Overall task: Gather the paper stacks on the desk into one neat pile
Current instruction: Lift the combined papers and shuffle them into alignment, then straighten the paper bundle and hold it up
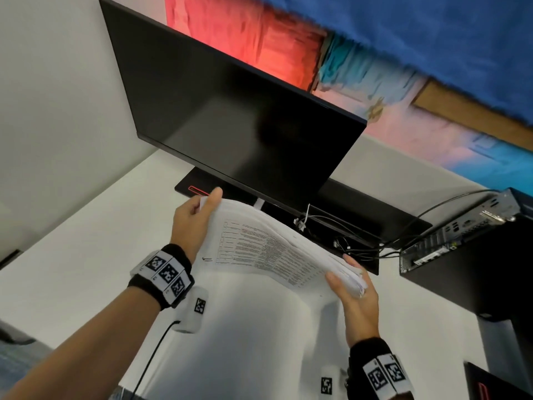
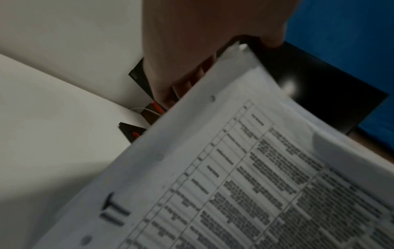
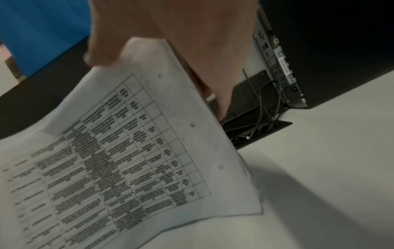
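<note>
White counter (image 1: 86,241) against a pale wall, one dark monitor (image 1: 230,116) standing on its black base at the back, one small desktop computer (image 1: 455,235) lying to the right with several black cables (image 1: 360,243) trailing into a black cable tray. One paper stack (image 1: 271,249), many sheets thick, held up off the counter in front of the monitor, sagging in the middle, top page a printed table with punched holes along one edge. Two hands on it, well apart: left hand (image 1: 191,219) grips the far left corner, thumb on top; right hand (image 1: 356,290) clamps the near right edge, thumb over the fanned sheets. No containers visible. One marker-tagged band on each wrist.
</note>
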Available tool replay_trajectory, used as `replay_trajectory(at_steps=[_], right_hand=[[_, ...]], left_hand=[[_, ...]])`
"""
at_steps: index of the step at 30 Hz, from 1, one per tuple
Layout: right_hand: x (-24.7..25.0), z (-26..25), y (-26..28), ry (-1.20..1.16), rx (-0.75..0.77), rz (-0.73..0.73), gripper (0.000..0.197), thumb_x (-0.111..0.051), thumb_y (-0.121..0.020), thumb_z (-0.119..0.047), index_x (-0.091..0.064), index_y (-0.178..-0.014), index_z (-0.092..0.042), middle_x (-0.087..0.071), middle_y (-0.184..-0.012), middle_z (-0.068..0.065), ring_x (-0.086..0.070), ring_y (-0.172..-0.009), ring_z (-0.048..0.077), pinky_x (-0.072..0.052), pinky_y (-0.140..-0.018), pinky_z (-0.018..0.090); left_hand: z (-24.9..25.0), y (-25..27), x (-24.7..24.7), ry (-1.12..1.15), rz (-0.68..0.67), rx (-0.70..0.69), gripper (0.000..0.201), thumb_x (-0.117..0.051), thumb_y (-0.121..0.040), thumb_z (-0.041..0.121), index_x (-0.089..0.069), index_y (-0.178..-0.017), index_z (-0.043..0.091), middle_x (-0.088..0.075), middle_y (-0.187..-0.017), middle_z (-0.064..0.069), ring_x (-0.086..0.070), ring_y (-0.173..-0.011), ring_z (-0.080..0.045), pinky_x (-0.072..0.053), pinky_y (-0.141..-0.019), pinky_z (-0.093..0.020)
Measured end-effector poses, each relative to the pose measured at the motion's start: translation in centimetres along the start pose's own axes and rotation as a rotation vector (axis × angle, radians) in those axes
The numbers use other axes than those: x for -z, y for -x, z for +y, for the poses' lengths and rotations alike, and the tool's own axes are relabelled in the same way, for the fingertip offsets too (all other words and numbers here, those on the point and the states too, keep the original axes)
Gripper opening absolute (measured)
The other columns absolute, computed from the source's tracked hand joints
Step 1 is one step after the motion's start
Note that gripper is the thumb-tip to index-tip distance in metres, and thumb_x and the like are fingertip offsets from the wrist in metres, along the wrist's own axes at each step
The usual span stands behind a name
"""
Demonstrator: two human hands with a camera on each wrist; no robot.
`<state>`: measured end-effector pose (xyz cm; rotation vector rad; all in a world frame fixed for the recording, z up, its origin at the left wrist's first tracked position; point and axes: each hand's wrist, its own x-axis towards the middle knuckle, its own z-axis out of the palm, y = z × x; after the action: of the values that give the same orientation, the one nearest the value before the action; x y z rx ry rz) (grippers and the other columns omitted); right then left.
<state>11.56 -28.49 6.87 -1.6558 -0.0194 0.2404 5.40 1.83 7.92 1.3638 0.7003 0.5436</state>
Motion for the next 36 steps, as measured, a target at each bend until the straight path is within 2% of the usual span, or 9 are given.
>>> replay_trajectory(at_steps=[5,8,10,14,19,24,27,30,36], right_hand=[[-1.1,-0.8,-0.5,-0.066,-0.003,0.112,0.026,-0.063,-0.095,-0.034,-0.071,-0.115,-0.02,-0.071,-0.11,0.003,-0.066,-0.099,0.018,-0.052,-0.083,0.027],[-1.5,-0.9,-1.2,-0.054,-0.014,0.186,0.023,-0.059,-0.095,-0.038,-0.075,-0.099,-0.021,-0.073,-0.11,0.012,-0.066,-0.108,0.034,-0.049,-0.099,0.047],[-1.4,-1.1,-1.8,-0.06,-0.032,0.203,0.021,-0.056,-0.096,-0.034,-0.073,-0.1,-0.022,-0.073,-0.114,0.011,-0.063,-0.115,0.038,-0.048,-0.099,0.044],[-0.7,-0.7,-2.4,-0.034,-0.086,0.066,0.076,-0.074,-0.066,-0.067,-0.056,-0.132,-0.034,-0.061,-0.134,0.007,-0.057,-0.124,0.029,-0.042,-0.11,0.046],[-0.1,0.7,-2.3,0.113,-0.117,-0.081,0.082,-0.09,-0.071,-0.011,-0.047,-0.139,-0.029,-0.067,-0.123,0.001,-0.065,-0.114,0.017,-0.05,-0.101,0.037],[-1.1,0.4,-3.2,0.179,-0.11,0.097,0.038,-0.064,-0.092,0.005,-0.059,-0.127,-0.009,-0.068,-0.112,0.013,-0.067,-0.107,0.033,-0.05,-0.087,0.028],[-0.9,-1.3,-3.4,0.023,-0.088,0.192,0.039,-0.058,-0.089,0.011,-0.062,-0.125,-0.004,-0.069,-0.103,0.008,-0.065,-0.087,0.017,-0.051,-0.064,0.008],[0.1,-0.8,-2.7,-0.1,-0.094,0.248,0.05,-0.065,-0.085,0.009,-0.06,-0.133,-0.002,-0.069,-0.113,0.01,-0.066,-0.092,0.014,-0.051,-0.072,0.017],[0.9,3.1,-1.5,0.108,-0.272,0.174,0.036,-0.061,-0.082,0.014,-0.066,-0.113,-0.004,-0.066,-0.102,0.012,-0.063,-0.1,0.03,-0.044,-0.069,0.025]], left_hand=[[0.1,-1.2,-1.0,-0.009,0.085,0.049,0.032,-0.059,-0.091,0.035,-0.051,-0.065,0.018,-0.054,-0.062,0.003,-0.052,-0.061,-0.014,-0.043,-0.065,-0.031],[0.0,-1.4,-1.0,-0.01,0.081,0.04,0.019,-0.052,-0.092,0.023,-0.061,-0.091,0.006,-0.062,-0.077,-0.001,-0.057,-0.065,-0.013,-0.045,-0.062,-0.028],[-0.2,-1.3,-0.8,0.023,0.048,0.047,0.029,-0.059,-0.091,0.026,-0.057,-0.112,0.007,-0.067,-0.095,-0.004,-0.063,-0.074,-0.013,-0.047,-0.063,-0.025],[-1.6,-1.1,0.0,-0.056,-0.098,0.071,0.051,-0.081,-0.076,0.03,-0.057,-0.12,0.02,-0.07,-0.106,0.005,-0.069,-0.092,-0.011,-0.054,-0.073,-0.026],[-4.2,-1.0,0.3,-0.067,-0.143,0.233,0.039,-0.086,-0.071,0.021,-0.073,-0.108,0.015,-0.079,-0.098,-0.003,-0.076,-0.094,-0.025,-0.062,-0.076,-0.039],[-3.7,-0.4,-1.2,-0.06,-0.111,0.184,0.04,-0.088,-0.068,0.016,-0.075,-0.104,0.009,-0.078,-0.098,-0.006,-0.075,-0.093,-0.024,-0.062,-0.079,-0.039],[-2.7,0.3,-2.1,0.026,-0.091,0.105,0.042,-0.089,-0.067,0.011,-0.074,-0.105,0.013,-0.079,-0.098,-0.001,-0.076,-0.09,-0.016,-0.062,-0.073,-0.03],[-2.8,0.8,-1.6,0.044,-0.063,0.064,0.054,-0.09,-0.063,0.004,-0.065,-0.109,0.019,-0.073,-0.102,0.003,-0.073,-0.09,-0.009,-0.06,-0.068,-0.021],[-5.7,1.0,-0.9,-0.106,-0.139,0.212,0.068,-0.083,-0.063,-0.008,-0.057,-0.122,0.012,-0.068,-0.117,-0.008,-0.064,-0.112,-0.029,-0.058,-0.09,-0.046]])
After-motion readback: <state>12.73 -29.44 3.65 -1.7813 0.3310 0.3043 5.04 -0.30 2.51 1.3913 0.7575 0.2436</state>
